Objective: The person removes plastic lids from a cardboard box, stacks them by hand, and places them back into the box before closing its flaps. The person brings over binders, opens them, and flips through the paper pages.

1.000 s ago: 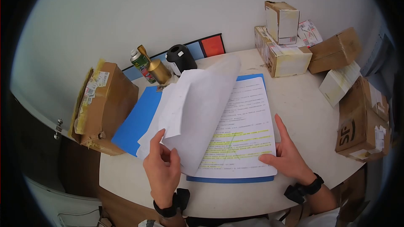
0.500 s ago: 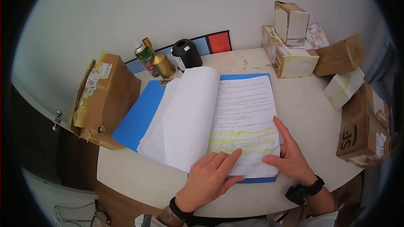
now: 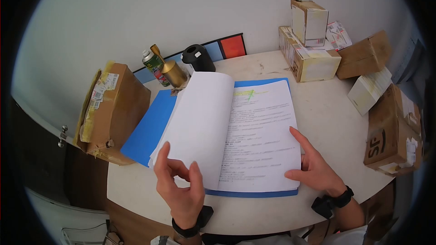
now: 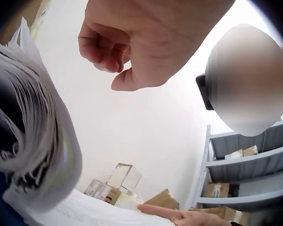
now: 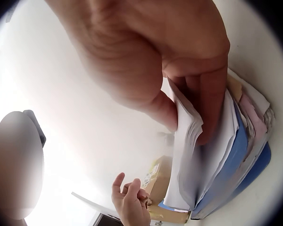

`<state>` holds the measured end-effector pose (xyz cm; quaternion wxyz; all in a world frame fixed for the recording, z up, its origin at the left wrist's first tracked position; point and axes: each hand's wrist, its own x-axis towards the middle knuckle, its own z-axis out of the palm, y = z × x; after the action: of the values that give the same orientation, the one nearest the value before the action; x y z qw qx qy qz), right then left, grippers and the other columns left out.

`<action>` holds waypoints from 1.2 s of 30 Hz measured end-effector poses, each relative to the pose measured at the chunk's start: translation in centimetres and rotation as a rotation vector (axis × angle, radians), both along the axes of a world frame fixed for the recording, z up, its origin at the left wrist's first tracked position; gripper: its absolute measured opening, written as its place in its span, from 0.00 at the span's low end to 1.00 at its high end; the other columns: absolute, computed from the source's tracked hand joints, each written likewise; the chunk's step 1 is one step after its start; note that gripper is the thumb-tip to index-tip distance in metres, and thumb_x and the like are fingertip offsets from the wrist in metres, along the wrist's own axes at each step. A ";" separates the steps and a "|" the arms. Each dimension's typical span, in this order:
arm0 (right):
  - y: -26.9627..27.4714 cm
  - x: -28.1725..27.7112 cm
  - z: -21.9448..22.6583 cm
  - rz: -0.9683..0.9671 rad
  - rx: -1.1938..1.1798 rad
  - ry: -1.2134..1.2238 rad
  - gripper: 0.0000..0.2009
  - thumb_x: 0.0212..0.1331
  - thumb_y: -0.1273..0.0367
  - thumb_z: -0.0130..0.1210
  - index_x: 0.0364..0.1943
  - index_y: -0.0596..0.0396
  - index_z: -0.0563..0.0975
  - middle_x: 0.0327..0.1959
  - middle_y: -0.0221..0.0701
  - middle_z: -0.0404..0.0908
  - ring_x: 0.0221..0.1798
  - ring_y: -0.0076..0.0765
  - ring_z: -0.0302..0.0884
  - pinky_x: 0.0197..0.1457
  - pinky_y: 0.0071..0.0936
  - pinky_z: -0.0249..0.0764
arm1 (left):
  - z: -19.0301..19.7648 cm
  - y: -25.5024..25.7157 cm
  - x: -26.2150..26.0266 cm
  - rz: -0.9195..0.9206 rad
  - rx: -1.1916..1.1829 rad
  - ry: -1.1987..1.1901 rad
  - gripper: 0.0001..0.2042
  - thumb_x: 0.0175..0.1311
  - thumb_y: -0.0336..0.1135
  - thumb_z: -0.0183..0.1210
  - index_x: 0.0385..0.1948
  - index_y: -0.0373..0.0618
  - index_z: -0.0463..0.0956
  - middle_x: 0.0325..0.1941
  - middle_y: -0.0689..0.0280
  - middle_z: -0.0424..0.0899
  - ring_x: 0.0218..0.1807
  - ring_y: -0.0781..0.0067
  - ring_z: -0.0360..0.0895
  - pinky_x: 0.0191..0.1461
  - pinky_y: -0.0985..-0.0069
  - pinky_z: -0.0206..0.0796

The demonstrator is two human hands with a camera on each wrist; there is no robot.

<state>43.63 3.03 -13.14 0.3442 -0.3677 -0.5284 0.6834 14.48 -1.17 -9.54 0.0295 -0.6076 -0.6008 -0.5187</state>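
A blue folder [image 3: 147, 131] lies spread on the table with a thick stack of paper in it. On its right side is a printed page [image 3: 261, 140] with yellow-green marking near the top; a blank white sheet [image 3: 197, 122] curves over the left side. My left hand [image 3: 181, 195] hovers over the lower part of that blank sheet, thumb and index finger apart, holding nothing. At the right edge my right hand [image 3: 315, 168] grips a bundle of sheets [image 5: 184, 155], thumb on top and fingers tucked underneath, as the right wrist view shows.
A taped cardboard box [image 3: 120, 113] stands left of the folder. Behind are a spray can [image 3: 154, 66], a gold-coloured pot [image 3: 173, 73] and a black round container [image 3: 198, 57]. Several boxes [image 3: 313, 61] are piled at the back right, with a larger carton [image 3: 390, 131] at the right edge.
My left hand swept right across the highlighted page, then back left with a turned sheet. A different printed page now shows on the right. My right hand kept its grip at the edge.
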 end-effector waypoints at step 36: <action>-0.3 -0.8 -1.1 -0.154 -0.005 0.018 0.50 0.66 0.76 0.59 0.80 0.57 0.31 0.63 0.50 0.76 0.55 0.35 0.83 0.55 0.29 0.79 | -0.5 -0.7 -1.2 -0.197 -0.405 0.192 0.32 0.55 0.16 0.60 0.67 0.41 0.70 0.29 0.59 0.82 0.30 0.65 0.81 0.38 0.71 0.75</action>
<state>42.87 2.73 -14.20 0.3996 -0.4018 -0.4936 0.6597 13.31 -1.89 -10.06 -0.0866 -0.7035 -0.6246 -0.3279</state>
